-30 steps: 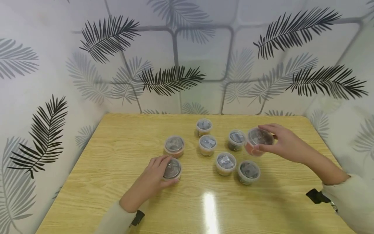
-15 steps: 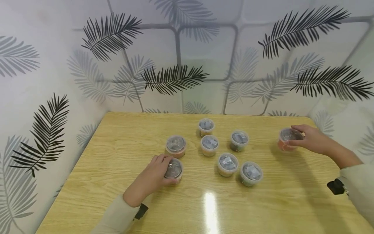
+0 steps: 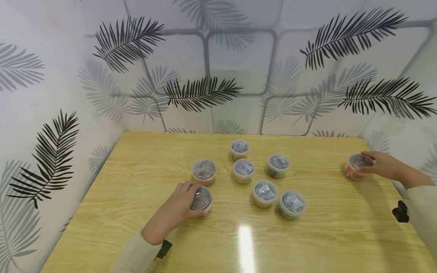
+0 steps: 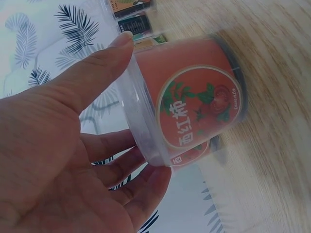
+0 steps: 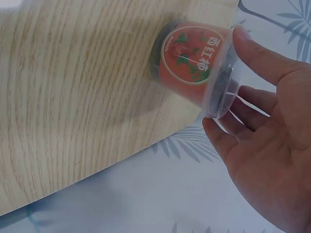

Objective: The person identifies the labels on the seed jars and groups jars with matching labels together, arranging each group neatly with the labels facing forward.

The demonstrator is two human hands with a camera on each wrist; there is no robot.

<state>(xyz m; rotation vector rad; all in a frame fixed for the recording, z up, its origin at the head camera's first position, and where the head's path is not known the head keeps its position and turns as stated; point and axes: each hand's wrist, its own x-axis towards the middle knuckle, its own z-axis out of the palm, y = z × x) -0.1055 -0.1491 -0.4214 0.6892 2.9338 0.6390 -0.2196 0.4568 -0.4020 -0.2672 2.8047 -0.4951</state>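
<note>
My left hand grips a lidded plastic tub by its rim, left of the table's middle. In the left wrist view this tub has a red label with a tomato picture, and thumb and fingers span its clear lid. Far to the right, my right hand holds another tub by the lid. The same red tomato label shows on it in the right wrist view, with its base close over the wooden table. Directly behind the left hand's tub stands one more reddish tub.
Several similar tubs stand mid-table: one at the back, one before it, a darker one and two nearer the front. The wooden table meets a leaf-patterned wall behind.
My right hand has carried its tub rightward, away from the group and down toward the table's right side. The left hand keeps its grip in the same place.
</note>
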